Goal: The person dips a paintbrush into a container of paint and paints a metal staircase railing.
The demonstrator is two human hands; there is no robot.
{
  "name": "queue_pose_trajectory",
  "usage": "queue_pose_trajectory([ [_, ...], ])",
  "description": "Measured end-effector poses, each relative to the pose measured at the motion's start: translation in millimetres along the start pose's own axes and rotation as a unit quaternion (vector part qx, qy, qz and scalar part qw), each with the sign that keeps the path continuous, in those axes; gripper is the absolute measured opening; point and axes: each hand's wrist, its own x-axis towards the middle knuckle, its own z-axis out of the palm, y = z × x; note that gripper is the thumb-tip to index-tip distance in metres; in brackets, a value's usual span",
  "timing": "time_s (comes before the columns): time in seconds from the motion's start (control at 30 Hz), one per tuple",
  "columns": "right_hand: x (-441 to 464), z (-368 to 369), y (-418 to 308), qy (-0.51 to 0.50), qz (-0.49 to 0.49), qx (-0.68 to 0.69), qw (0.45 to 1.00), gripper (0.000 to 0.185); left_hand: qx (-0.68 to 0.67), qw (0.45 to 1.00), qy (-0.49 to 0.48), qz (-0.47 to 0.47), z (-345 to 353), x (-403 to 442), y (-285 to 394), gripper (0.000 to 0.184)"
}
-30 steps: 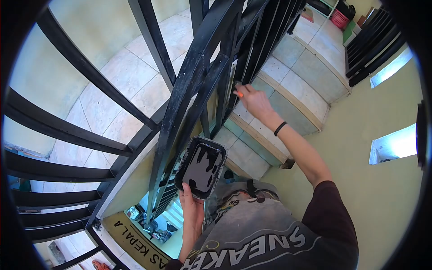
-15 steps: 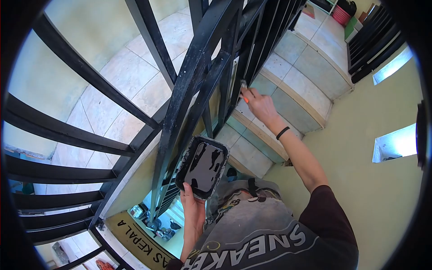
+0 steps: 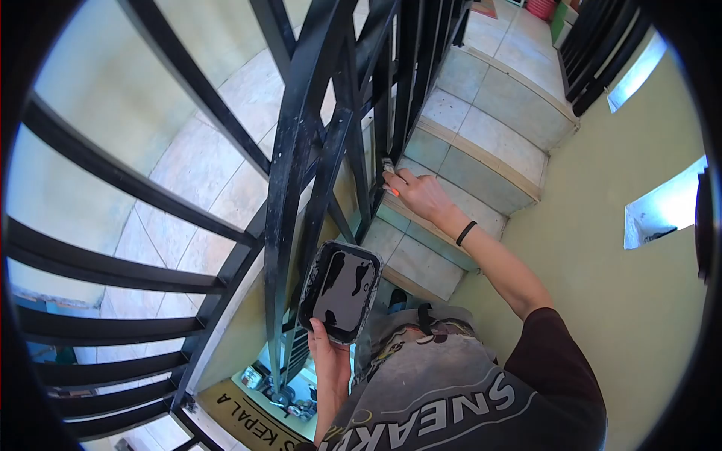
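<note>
My left hand (image 3: 331,359) grips the near edge of a tray of black paint (image 3: 342,289), thumb over its rim. Glossy black liquid covers much of the tray's bottom, and smears coat its sides. My right hand (image 3: 419,193) pinches a small paintbrush (image 3: 388,165), its light ferrule showing beyond my fingers. The brush tip is against or very close to a black metal bar of the stair railing (image 3: 282,165); I cannot tell if it touches. Its handle is mostly hidden in my hand.
Tiled steps (image 3: 489,139) climb to the right of the railing. A yellowish wall (image 3: 579,248) with lit openings stands at the right. Below left, a lettered beam (image 3: 241,421) borders a drop to a lower floor with several items. Pale curved tiles (image 3: 188,188) lie behind the bars.
My right hand and the paintbrush have moved down along the railing, nearer the tray. The view has shifted slightly; the tray stays in my left hand.
</note>
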Motion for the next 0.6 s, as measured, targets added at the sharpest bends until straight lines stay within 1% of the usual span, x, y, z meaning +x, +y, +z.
queue_pose_trajectory([
  [0.03, 7.0, -5.5, 0.7, 0.014, 0.007, 0.015, 1.0, 0.025, 0.0, 1.0, 0.001, 0.001, 4.2, 2.0, 0.9, 0.056],
  [0.13, 33.2, -26.2, 15.8, 0.018, 0.026, 0.003, 0.999, 0.024, 0.01, 1.0, 0.006, -0.005, 10.4, -2.8, 1.5, 0.056],
  [0.23, 56.8, -58.9, 22.9, 0.066, 0.005, -0.038, 0.997, 0.023, 0.027, 1.0, -0.007, -0.008, 15.4, -0.1, -0.2, 0.057],
  [0.33, 70.8, -100.7, 4.0, 0.174, -0.031, -0.077, 0.981, 0.026, 0.043, 0.999, -0.009, -0.013, 21.3, -1.8, 0.3, 0.059],
  [0.43, 82.4, -115.2, 4.0, 0.231, -0.079, -0.121, 0.962, 0.032, 0.049, 0.999, -0.011, -0.015, 28.9, -0.2, -1.3, 0.061],
  [0.6, 63.0, -84.4, 21.2, 0.109, -0.142, -0.148, 0.973, 0.031, 0.08, 0.996, -0.032, -0.019, 31.0, 2.6, -2.0, 0.067],
])
